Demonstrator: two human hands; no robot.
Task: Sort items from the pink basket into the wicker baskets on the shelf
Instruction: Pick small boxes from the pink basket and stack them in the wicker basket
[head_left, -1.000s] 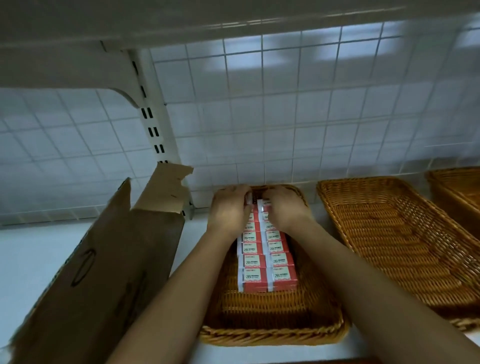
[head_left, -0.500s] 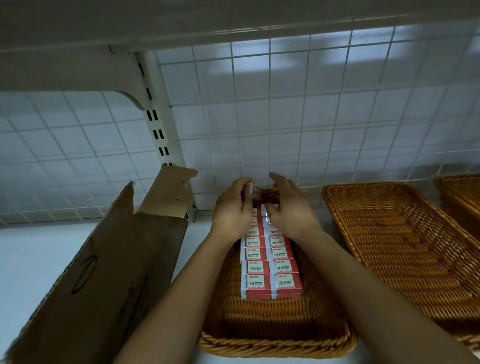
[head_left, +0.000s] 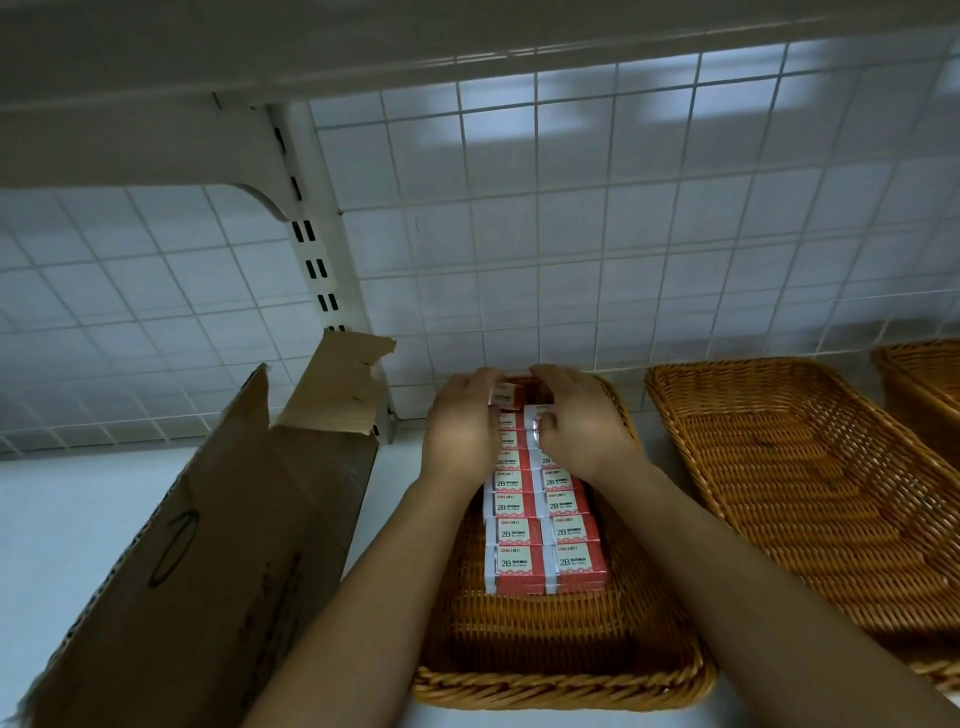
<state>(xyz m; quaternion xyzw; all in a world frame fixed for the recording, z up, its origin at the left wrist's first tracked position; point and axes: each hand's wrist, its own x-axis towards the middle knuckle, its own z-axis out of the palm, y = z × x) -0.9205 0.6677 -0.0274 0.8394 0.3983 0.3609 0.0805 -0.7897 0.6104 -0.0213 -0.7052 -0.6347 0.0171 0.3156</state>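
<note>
Centre frame, my left hand (head_left: 462, 431) pinches a box (head_left: 505, 399) at the basket's (head_left: 561, 693) far wall; my right hand (head_left: 584, 431) curls over the boxes (head_left: 545, 525), two rows running lengthwise, labels up. A carton (head_left: 208, 545) crowds the left edge, a second basket (head_left: 810, 493) the right

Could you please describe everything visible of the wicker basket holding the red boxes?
The basket is a shallow rectangular brown wicker tray with a braided rim, flat on the white shelf. Two rows of red boxes marked 2B fill its far part. The left hand pinches one at the back; the right hand reaches in.
</note>
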